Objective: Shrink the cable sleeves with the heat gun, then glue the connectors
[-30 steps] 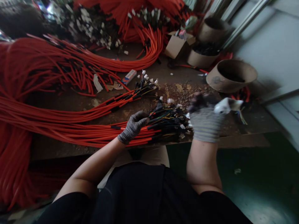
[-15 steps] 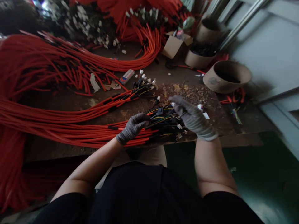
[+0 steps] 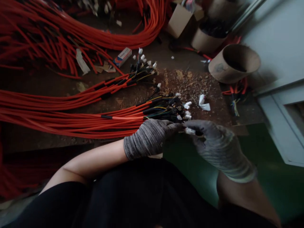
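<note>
Both my hands wear grey knit gloves and meet at the near edge of the workbench. My left hand (image 3: 152, 136) is closed on the thin wire ends of an orange cable bundle (image 3: 90, 122), which runs off to the left. My right hand (image 3: 213, 142) is closed, pinching a small white connector (image 3: 190, 130) right at the left hand's fingertips. Just beyond the hands, the bundle's black sleeves, coloured wires and white plugs (image 3: 175, 109) fan out on the bench.
A second orange bundle with white plugs (image 3: 142, 61) lies further back, and big orange cable coils (image 3: 83, 28) fill the left. Brown round tubs (image 3: 235, 61), a cardboard box (image 3: 179, 20), a small carton (image 3: 122, 57) and white scraps (image 3: 203, 103) stand around. Green floor lies below.
My hands drew back to the bench's near edge and came together. The right hand, earlier up at the right, then on the wire ends, now pinches a white connector. The view tilted down.
</note>
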Demonstrator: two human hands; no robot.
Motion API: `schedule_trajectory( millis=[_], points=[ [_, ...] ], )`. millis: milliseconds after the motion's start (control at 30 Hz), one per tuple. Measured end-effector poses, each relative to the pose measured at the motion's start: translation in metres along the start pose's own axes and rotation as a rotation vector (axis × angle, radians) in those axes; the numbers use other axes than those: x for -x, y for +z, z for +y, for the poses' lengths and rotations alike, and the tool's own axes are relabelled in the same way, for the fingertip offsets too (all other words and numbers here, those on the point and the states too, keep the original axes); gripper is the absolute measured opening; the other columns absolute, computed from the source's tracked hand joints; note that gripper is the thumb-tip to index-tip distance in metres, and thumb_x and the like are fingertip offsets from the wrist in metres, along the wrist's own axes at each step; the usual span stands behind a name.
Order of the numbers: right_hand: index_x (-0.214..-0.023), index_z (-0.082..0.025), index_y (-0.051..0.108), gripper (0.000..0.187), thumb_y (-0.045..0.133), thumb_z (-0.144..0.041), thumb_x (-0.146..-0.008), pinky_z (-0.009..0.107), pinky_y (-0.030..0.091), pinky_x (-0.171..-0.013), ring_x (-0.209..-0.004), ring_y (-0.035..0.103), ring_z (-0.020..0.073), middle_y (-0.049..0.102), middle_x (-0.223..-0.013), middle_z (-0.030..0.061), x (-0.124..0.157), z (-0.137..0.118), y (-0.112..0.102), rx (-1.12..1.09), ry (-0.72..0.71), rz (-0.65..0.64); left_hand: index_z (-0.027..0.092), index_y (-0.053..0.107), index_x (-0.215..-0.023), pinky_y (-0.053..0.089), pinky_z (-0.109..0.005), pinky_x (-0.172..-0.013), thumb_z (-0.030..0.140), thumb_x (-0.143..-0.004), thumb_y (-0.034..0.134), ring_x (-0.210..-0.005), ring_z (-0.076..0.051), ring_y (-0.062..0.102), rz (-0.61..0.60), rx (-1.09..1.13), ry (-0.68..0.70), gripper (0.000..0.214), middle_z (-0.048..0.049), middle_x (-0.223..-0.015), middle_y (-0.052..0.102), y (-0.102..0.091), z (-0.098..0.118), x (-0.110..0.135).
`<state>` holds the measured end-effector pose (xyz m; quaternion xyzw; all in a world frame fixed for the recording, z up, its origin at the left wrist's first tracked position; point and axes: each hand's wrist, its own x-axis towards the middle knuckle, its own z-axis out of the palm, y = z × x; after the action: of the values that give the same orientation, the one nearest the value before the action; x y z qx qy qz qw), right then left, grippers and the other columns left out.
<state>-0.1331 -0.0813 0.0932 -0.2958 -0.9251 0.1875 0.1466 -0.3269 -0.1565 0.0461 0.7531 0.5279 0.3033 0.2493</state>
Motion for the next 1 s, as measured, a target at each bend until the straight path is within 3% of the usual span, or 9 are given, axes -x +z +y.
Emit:
schedule_trajectory(
  millis=[100,200,300,400,467,600,1000],
  points=[
    [-0.105,-0.022,0.065,0.018,0.059,-0.025,-0.088,0.035,0.051,-0.070,-0.081,0.073,0.0258,0.076,-0.090,0.0091,0.022,0.004,0.017,-0.013,0.045,-0.065,0.018,0.066,-0.121,0.051,-0.024,-0.077,0.021,-0.096,0.047,-0.090,-0.016,0.068,-0.061,0.089,-0.006,0.032,-0.0073,-0.104,0.072,0.029,-0.005,0.015],
    [-0.099,-0.020,0.063,0.020,0.053,-0.035,-0.090,0.034,0.046,-0.057,-0.065,0.070,0.0244,0.073,-0.077,0.0090,0.043,0.008,0.048,-0.112,0.247,-0.235,0.020,0.066,-0.120,0.049,-0.024,-0.060,0.026,-0.097,0.046,-0.079,-0.016,0.067,-0.169,-0.085,-0.021,0.031,-0.0083,-0.101,0.070,0.056,-0.011,0.027],
    [-0.085,-0.021,0.059,0.028,0.042,-0.040,-0.095,0.031,0.044,-0.052,-0.054,0.064,0.0201,0.067,-0.065,0.0050,0.064,0.009,0.078,-0.385,0.451,-0.425,0.021,0.064,-0.123,0.044,-0.022,-0.053,0.025,-0.100,0.043,-0.074,-0.015,0.066,-0.258,-0.245,0.073,0.032,-0.0086,-0.103,0.068,0.074,-0.016,0.040],
    [-0.080,-0.022,0.058,0.030,0.040,-0.041,-0.096,0.027,0.047,-0.056,-0.055,0.059,0.0157,0.062,-0.062,0.0013,0.077,0.006,0.091,-0.642,0.522,-0.420,0.020,0.065,-0.119,0.046,-0.023,-0.057,0.026,-0.100,0.042,-0.073,-0.013,0.065,-0.233,-0.281,0.152,0.030,-0.0081,-0.100,0.068,0.084,-0.020,0.051],
    [-0.079,-0.022,0.059,0.028,0.043,-0.039,-0.095,0.025,0.046,-0.055,-0.055,0.057,0.0140,0.061,-0.062,0.0003,0.079,0.005,0.090,-0.683,0.511,-0.368,0.020,0.066,-0.115,0.046,-0.023,-0.058,0.026,-0.100,0.042,-0.073,-0.013,0.064,-0.169,-0.292,0.163,0.028,-0.0078,-0.098,0.067,0.089,-0.022,0.055],
    [-0.082,-0.021,0.063,0.025,0.048,-0.037,-0.093,0.025,0.042,-0.051,-0.052,0.057,0.0137,0.065,-0.064,0.0017,0.074,0.006,0.080,-0.560,0.408,-0.346,0.021,0.068,-0.108,0.042,-0.024,-0.054,0.025,-0.098,0.042,-0.070,-0.013,0.061,-0.054,-0.312,0.176,0.028,-0.0072,-0.097,0.066,0.096,-0.023,0.056],
    [-0.078,-0.019,0.064,0.032,0.044,-0.036,-0.098,0.026,0.040,-0.052,-0.054,0.064,0.0164,0.067,-0.063,0.0038,0.060,0.011,0.072,-0.284,0.139,-0.303,0.022,0.069,-0.095,0.035,-0.025,-0.052,0.031,-0.098,0.043,-0.062,-0.011,0.057,0.080,-0.315,0.164,0.028,-0.0051,-0.089,0.066,0.087,-0.026,0.047]
  ],
)
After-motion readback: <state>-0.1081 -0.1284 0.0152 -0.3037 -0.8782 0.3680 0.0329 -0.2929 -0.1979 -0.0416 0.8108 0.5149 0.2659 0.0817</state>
